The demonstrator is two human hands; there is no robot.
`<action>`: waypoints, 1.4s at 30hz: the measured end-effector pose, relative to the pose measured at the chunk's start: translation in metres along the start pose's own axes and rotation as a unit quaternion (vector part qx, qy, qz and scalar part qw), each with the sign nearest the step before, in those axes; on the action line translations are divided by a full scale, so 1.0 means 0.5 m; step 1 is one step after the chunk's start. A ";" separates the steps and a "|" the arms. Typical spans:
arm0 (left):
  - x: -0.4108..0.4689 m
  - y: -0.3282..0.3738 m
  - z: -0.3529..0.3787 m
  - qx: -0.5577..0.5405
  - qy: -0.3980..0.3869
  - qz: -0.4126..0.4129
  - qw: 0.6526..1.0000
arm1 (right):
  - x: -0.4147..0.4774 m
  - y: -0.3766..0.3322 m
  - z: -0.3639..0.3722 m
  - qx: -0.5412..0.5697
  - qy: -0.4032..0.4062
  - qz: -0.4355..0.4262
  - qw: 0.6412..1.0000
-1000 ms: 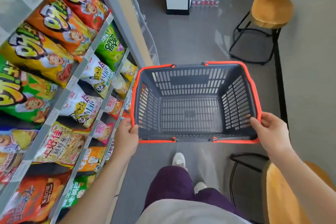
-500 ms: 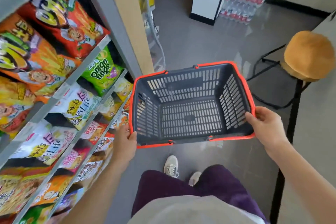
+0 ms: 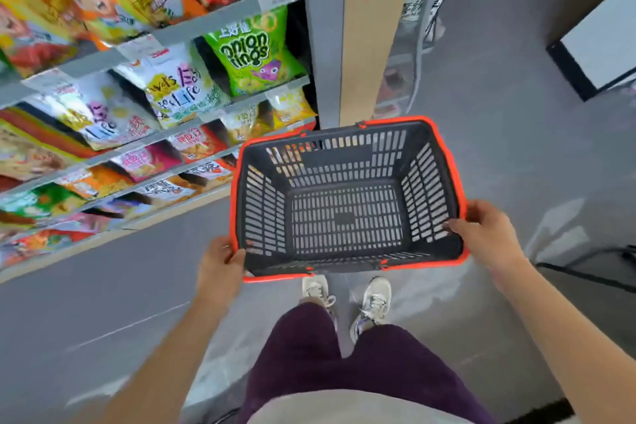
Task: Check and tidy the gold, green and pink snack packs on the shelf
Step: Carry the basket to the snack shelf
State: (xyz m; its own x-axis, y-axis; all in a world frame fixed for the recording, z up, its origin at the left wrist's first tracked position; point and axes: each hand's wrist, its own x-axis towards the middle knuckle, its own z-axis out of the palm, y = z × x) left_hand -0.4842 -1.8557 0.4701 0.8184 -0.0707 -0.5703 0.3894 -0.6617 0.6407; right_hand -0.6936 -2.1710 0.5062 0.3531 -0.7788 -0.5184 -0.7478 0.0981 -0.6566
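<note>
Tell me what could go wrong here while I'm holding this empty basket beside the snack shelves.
Both the left hand and right hand grip the orange-rimmed dark grey plastic basket, so neither is free for the packs; a one-handed hold might tip it.
Its far left corner looks close to the lower shelves; swinging it could knock the small yellow snack pack.
The black metal chair frame on the floor at right could catch a foot.

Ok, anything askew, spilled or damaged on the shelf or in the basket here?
Nothing stands out. The green onion rings pack and its neighbours stand in their shelf rows, none on the floor. The basket is empty, held by left hand and right hand. Lower rows are blurred.
</note>
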 end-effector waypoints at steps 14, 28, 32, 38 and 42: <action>0.152 -0.224 0.040 0.035 0.088 -0.127 0.987 | 0.251 -0.006 0.297 -0.089 -0.143 -0.035 0.985; 0.642 -0.550 0.259 0.279 0.045 -0.140 0.949 | 0.651 0.278 0.771 -0.147 -0.212 -0.018 0.966; 0.723 -0.594 0.295 0.309 0.049 -0.131 0.941 | 0.696 0.320 0.844 -0.100 -0.211 0.023 0.972; 0.804 -0.619 0.322 0.247 0.062 -0.170 0.952 | 0.716 0.331 0.924 -0.086 -0.215 0.021 0.973; 0.833 -0.617 0.311 0.120 0.081 -0.243 0.959 | 0.717 0.306 0.944 -0.103 -0.222 0.023 0.969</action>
State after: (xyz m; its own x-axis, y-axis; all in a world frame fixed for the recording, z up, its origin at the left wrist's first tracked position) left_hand -0.3292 -1.7971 -0.0449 0.6273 0.3935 -0.6720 0.6487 -0.7415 0.1714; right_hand -0.4162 -2.1431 -0.0388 0.4898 -0.4293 -0.7588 -0.8488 -0.0362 -0.5275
